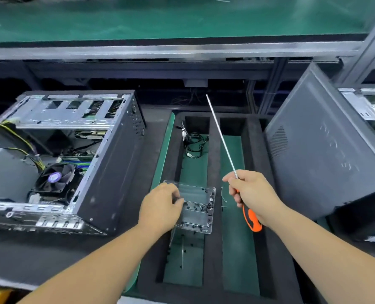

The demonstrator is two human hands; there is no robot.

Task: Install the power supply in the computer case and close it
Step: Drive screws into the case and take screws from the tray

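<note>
Now fetching screws for the power supply.
Grey power supply (pixel 4 170) sits in the open black computer case (pixel 107 163) far left; my left hand (pixel 160 207) reaches curled into the clear plastic screw box (pixel 198 207), my right hand (pixel 253 194) grips the long orange-handled screwdriver (pixel 226 150). Next I must pinch one screw.

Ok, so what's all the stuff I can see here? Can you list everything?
computer case: one, dark grey, open, lying at the left
cooling fan: one, black with a purple middle, inside the case
side panel: one, grey, leaning at the right
foam tray: one, black, over a green mat, in the middle
cable bundle: one, black, in the tray's left slot
screw box: one, clear, small dark screws inside, over the left slot
screwdriver: one, silver shaft, orange handle
left hand: fingers on the screw box
right hand: grips the screwdriver
</note>
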